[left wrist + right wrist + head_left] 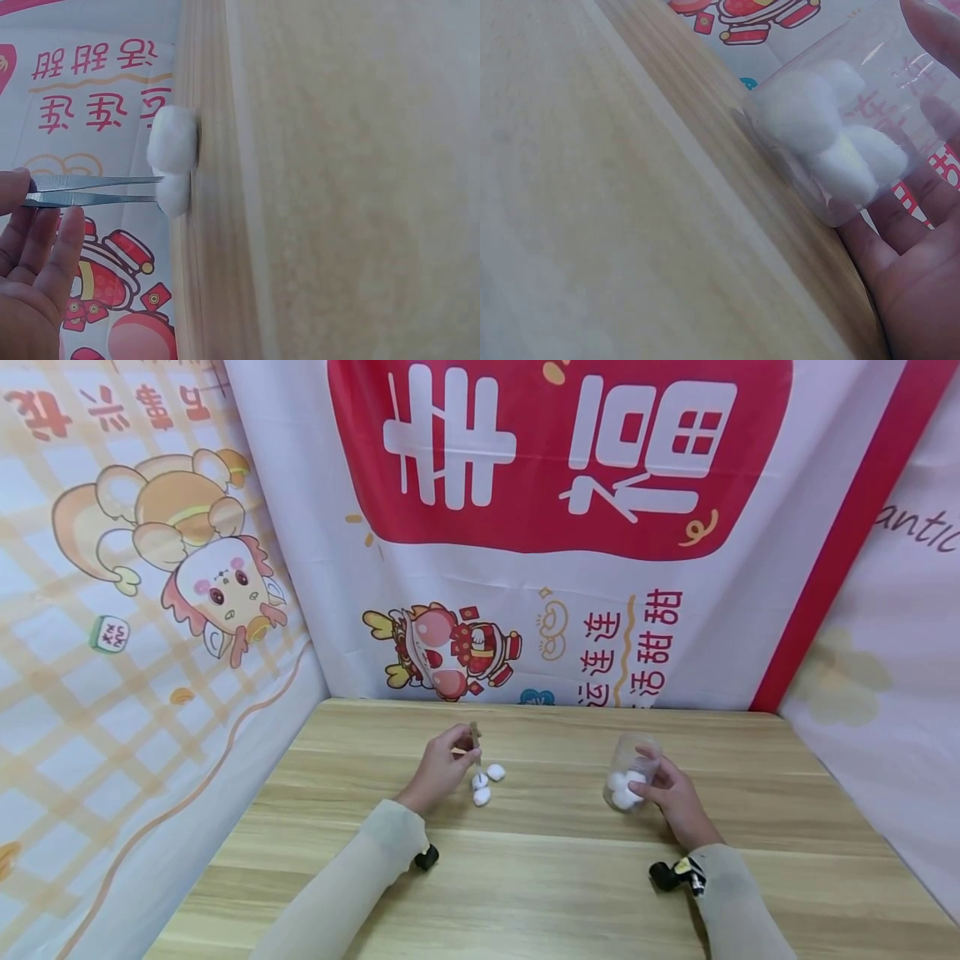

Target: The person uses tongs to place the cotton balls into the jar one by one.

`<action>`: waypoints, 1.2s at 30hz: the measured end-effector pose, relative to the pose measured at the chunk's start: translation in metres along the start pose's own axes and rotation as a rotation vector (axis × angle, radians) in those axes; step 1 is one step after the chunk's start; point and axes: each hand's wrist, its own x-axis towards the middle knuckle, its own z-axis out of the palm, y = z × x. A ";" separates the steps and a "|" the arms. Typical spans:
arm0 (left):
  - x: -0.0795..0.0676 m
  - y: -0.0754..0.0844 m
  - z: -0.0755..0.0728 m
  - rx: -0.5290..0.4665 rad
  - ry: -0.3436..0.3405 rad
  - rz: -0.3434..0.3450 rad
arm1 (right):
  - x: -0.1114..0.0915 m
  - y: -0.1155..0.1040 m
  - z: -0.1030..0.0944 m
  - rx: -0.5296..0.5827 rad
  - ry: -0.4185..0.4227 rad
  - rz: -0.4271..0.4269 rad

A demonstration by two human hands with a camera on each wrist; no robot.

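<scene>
My left hand (438,768) pinches metal tweezers (476,745), which point down at the table. In the left wrist view, the two tweezer arms (97,181) reach a small white cotton ball (174,196), with the tips at its side. Another cotton ball (482,796) lies right beside it, nearer the person, and a third (496,772) is a little to the right. My right hand (675,793) grips a clear jar (628,747) by its side, slightly tilted, its base close to the table. Several cotton balls (799,112) are bunched at the jar's bottom.
The wood-grain table (525,893) runs back to a hanging cloth (525,577) with red print. A patterned cloth (150,693) borders the left side, and a pale one (892,710) the right. Small black devices (427,858) sit at both wrists.
</scene>
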 end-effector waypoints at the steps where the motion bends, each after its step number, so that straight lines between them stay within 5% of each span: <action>1: 0.000 0.000 0.000 0.000 -0.001 -0.002 | 0.000 0.000 0.000 0.004 0.002 0.005; 9: 0.001 -0.005 0.001 0.022 -0.030 -0.031 | 0.001 0.003 0.000 -0.015 -0.003 0.001; 36: 0.007 0.000 -0.006 0.088 0.058 0.042 | 0.000 -0.004 0.000 0.005 -0.013 0.030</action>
